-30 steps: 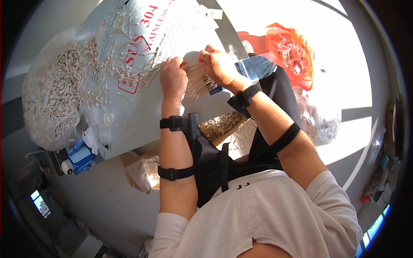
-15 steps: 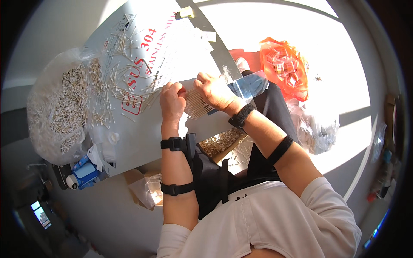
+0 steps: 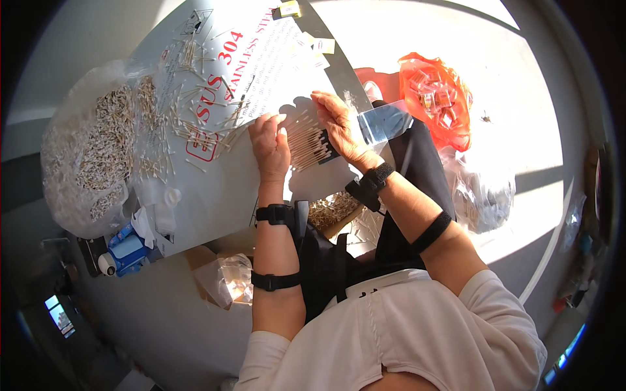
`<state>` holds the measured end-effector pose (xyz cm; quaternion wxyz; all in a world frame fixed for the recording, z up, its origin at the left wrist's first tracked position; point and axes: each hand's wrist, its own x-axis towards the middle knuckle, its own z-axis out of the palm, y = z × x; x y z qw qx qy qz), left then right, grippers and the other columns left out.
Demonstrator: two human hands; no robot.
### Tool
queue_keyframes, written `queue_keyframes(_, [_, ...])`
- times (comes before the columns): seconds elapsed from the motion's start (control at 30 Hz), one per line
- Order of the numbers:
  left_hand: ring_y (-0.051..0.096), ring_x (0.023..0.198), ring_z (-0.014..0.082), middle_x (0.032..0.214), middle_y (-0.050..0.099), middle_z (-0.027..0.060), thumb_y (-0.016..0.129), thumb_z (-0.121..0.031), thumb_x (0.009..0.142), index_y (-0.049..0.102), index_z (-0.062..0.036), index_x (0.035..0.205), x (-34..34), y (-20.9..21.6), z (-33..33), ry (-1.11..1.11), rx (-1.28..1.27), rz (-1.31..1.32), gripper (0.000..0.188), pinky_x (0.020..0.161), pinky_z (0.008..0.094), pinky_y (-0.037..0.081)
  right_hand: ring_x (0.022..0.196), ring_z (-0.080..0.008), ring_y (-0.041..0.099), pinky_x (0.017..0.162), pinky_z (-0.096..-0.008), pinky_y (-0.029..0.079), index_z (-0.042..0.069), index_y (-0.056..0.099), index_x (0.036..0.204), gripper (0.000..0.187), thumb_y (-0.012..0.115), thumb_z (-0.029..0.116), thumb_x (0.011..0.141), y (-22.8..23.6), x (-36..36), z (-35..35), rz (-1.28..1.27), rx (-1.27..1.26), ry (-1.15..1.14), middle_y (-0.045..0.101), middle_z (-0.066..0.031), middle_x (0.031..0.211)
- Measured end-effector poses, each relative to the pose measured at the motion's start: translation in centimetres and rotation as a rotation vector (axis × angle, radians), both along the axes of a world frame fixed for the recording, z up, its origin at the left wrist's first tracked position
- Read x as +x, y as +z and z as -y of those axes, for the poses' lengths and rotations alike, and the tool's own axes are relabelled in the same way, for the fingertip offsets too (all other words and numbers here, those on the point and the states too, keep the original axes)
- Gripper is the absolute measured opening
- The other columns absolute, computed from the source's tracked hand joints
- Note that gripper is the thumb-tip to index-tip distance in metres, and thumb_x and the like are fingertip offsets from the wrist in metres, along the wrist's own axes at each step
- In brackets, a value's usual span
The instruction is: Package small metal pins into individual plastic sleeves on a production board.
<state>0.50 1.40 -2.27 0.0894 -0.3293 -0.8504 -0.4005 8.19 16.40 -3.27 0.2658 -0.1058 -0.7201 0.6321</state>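
A row of cotton swabs point(image 3: 305, 144) lies side by side on the tabletop point(image 3: 222, 208), between my two hands. Along their left edge is my left hand point(image 3: 268, 144), its fingers apart and nothing visible in them. My right hand point(image 3: 340, 125) is over the right end of the row, fingers stretched out and loosely bent; its palm side is hidden. Under that hand a dark strip shows beside the swab tips. Just right of it, a bluish clear plastic pouch point(image 3: 386, 122) reaches past the table edge. More loose swabs point(image 3: 202, 133) are scattered to the left.
A big clear bag of swabs point(image 3: 107, 143) bulges at the left. Small yellow boxes point(image 3: 289, 9) sit at the far edge. An orange bag point(image 3: 435, 98) of small packs stands right, near a clear bag point(image 3: 482, 199). Below the table is a box of swabs point(image 3: 329, 212).
My hands have moved apart and their fingers have opened. The swab row, held between them before, now lies on the table. A small pale thing in my left fingers no longer shows.
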Motion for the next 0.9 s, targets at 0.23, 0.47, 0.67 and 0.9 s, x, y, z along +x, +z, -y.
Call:
queue_keyframes(0.23, [0.051,0.106,0.0291,0.107,0.059,0.0078,0.057,0.005,0.077,0.065,-0.0075,0.100,0.7,-0.2,0.7,-0.030,-0.236,-0.107,0.027,0.092,0.0415,0.044,0.111,-0.0246,0.060,0.096,-0.0323,0.046,-0.002,0.055,0.125,0.029,0.047,0.002,0.098,1.3,0.0,0.9,0.099,0.069,0.144,0.063,-0.0155,0.114])
queue_keyframes(0.47, [0.040,0.134,0.0263,0.144,0.043,0.0174,0.042,-0.022,0.102,0.039,0.0018,0.142,4.4,-1.1,-0.3,0.133,0.487,0.419,0.047,0.112,0.0387,0.030,0.131,-0.0214,0.044,0.110,-0.0330,0.033,0.001,0.048,0.137,0.038,0.046,0.016,0.102,0.1,1.5,2.5,0.054,-0.118,0.011,0.051,-0.0155,0.137])
queue_keyframes(0.67, [0.039,0.135,0.0277,0.144,0.042,0.0190,0.042,-0.028,0.102,0.040,0.0019,0.141,4.5,-0.8,-1.1,0.147,0.575,0.501,0.049,0.113,0.0396,0.030,0.129,-0.0242,0.046,0.109,-0.0332,0.034,-0.002,0.049,0.134,0.036,0.047,0.015,0.102,0.3,1.2,3.7,0.043,-0.105,-0.008,0.052,-0.0169,0.136])
queue_keyframes(0.9, [0.030,0.141,0.0339,0.152,0.032,0.0182,0.049,-0.021,0.099,0.034,-0.0021,0.145,5.6,0.3,1.4,0.046,0.149,0.168,0.053,0.115,0.0433,0.025,0.122,-0.0221,0.054,0.107,-0.0337,0.041,-0.005,0.053,0.129,0.035,0.047,0.017,0.103,0.0,2.8,1.4,0.014,-0.443,-0.031,0.057,-0.0129,0.127])
